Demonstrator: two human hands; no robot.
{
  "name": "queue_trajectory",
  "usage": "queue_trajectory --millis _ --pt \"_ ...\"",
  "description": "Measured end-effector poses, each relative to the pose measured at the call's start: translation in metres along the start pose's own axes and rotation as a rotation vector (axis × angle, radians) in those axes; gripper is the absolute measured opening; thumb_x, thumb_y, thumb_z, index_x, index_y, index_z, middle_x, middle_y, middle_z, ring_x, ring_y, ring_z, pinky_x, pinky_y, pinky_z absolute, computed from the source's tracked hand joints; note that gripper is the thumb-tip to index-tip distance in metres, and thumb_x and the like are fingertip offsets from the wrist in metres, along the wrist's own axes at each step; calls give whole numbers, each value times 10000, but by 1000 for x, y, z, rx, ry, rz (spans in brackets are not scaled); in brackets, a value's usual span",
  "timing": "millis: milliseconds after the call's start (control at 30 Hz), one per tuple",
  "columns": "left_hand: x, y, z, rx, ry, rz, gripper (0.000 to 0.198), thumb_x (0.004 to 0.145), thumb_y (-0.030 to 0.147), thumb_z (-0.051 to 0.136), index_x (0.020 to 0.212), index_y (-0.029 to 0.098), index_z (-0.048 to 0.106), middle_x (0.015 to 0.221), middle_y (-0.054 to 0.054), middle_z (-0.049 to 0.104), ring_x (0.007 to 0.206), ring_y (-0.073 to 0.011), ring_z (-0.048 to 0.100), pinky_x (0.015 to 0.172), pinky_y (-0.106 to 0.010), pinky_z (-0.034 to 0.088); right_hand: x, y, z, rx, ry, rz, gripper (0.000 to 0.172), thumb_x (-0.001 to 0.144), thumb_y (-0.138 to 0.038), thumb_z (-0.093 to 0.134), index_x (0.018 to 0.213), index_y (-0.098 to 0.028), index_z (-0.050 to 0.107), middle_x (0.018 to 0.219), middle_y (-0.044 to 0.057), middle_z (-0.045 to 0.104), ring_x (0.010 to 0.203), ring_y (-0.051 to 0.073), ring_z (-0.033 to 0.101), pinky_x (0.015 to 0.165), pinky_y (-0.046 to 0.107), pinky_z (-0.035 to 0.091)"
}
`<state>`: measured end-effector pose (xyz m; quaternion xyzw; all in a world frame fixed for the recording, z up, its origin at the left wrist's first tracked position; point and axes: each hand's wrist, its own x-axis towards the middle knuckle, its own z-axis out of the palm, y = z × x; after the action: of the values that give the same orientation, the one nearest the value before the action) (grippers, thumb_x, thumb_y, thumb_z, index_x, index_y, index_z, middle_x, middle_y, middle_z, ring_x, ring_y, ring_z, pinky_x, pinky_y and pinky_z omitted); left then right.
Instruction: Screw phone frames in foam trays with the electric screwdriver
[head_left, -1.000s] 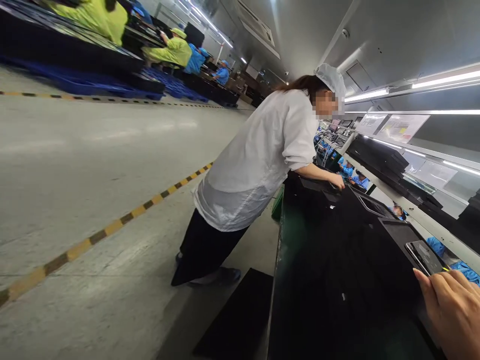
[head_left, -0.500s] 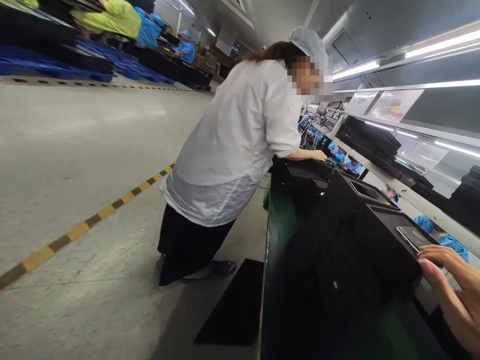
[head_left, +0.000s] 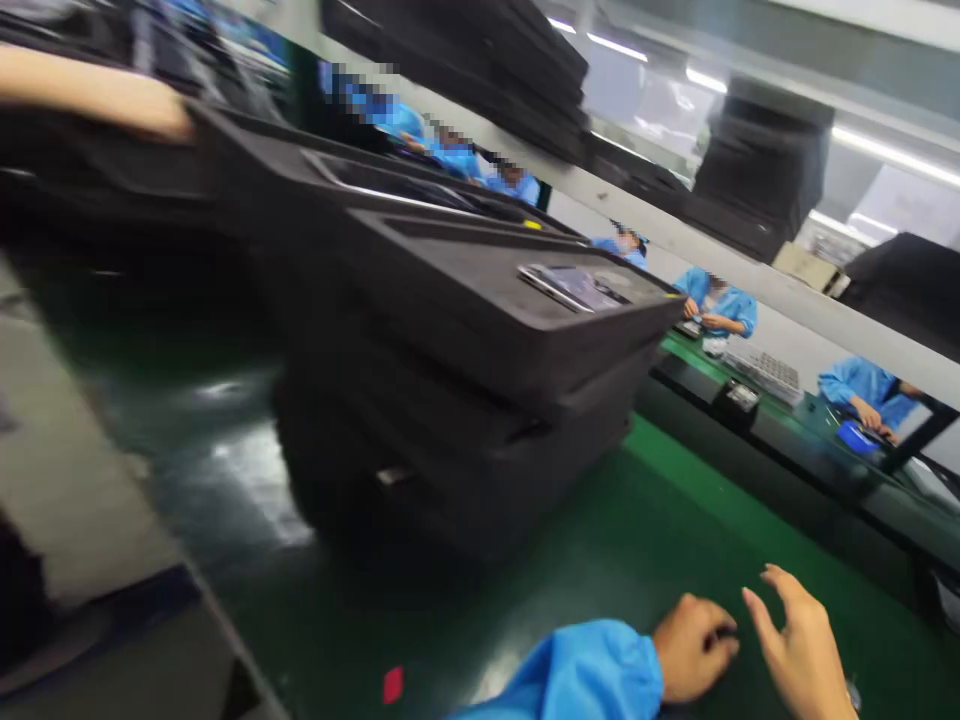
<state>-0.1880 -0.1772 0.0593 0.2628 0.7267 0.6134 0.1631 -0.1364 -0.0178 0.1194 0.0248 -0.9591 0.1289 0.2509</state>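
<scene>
Nearest, left hand [head_left: 694,650]: blue-sleeved, at the counter's near edge, grip curled shut on something small and dark that cannot be made out.
Right hand [head_left: 799,650]: just beside it, fingers spread, grip empty.
Counter [head_left: 660,500]: green, glossy.
Tray stack [head_left: 480,400]: black trays toward the far edge; probably light and stiff, best gripped by both side rims.
Phone [head_left: 574,287]: on top tray; likely slippery, fragile.
Co-worker's hand [head_left: 150,105]: on farther trays.

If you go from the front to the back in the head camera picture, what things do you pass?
The person's two hands, left hand and right hand → bare green belt → stack of black foam trays → phone lying on top → workers in blue beyond.
</scene>
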Motion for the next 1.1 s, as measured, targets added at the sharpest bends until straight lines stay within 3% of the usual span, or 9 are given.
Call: queue_trajectory --millis 133,233,300,367,467,533,667,867,1100 --pt "18 -8 -40 152 128 11 372 850 396 451 1025 166 686 1070 -57 693 1041 -251 602 955 -344 444 -46 16 0 -164 -87 172 408 929 -432 395 1056 -135 644 1114 127 664 1029 233 639 877 344 531" --pt "50 -22 -55 219 215 -13 537 819 469 371 1118 104 628 1199 -114 637 1123 -312 563 975 -415 441 -46 45 -19 -364 -232 346 333 932 -329 431 1141 -144 612 1186 108 631 1101 205 595 953 311 473" --pt "71 -26 -40 372 169 58 551 821 481 360 1144 117 619 1282 -126 584 1190 -296 530 1043 -441 388 -37 80 -35 -473 -283 480 295 925 -302 457 1117 -148 619 1143 112 643 1057 215 610 911 313 482" --pt "84 -21 -13 606 47 154 558 842 469 351 1205 119 590 1344 -126 527 1298 -291 426 1121 -523 246 -27 123 -48 -548 -299 592 243 909 -273 491 1039 -130 638 1053 128 659 986 233 628 838 324 497" --pt "94 -9 22 894 -86 194 605 865 476 349 1329 114 484 1442 -125 393 1389 -335 250 1095 -668 100 -15 184 -59 -653 -340 713 151 868 -198 569 970 -107 632 1011 119 650 947 219 627 801 331 499" --pt "99 -6 32 981 -88 176 613 872 492 346 1368 144 440 1482 -113 318 1395 -357 220 1068 -701 96 -10 218 -63 -719 -355 757 139 850 -183 610 967 -109 619 1032 90 636 943 196 616 805 348 504" --pt "105 -17 29 996 -52 192 605 874 524 346 1381 203 425 1490 -99 312 1387 -371 232 1062 -701 99 -4 259 -70 -804 -323 729 111 868 -214 609 937 -127 611 943 41 623 882 168 610 766 339 511" --pt "104 -29 23 979 -58 192 613 865 559 354 1396 257 392 1498 -83 300 1388 -377 227 1053 -707 112 14 271 -67 -781 -322 453 23 866 -154 590 871 -164 610 883 23 626 824 142 607 765 305 503" --pt "108 -23 29 1086 -20 191 643 841 511 309 1388 190 416 1492 -99 309 1387 -359 241 1057 -683 96 43 211 -42 -713 -341 232 202 782 -67 592 976 -124 594 981 65 652 891 158 612 781 267 494"
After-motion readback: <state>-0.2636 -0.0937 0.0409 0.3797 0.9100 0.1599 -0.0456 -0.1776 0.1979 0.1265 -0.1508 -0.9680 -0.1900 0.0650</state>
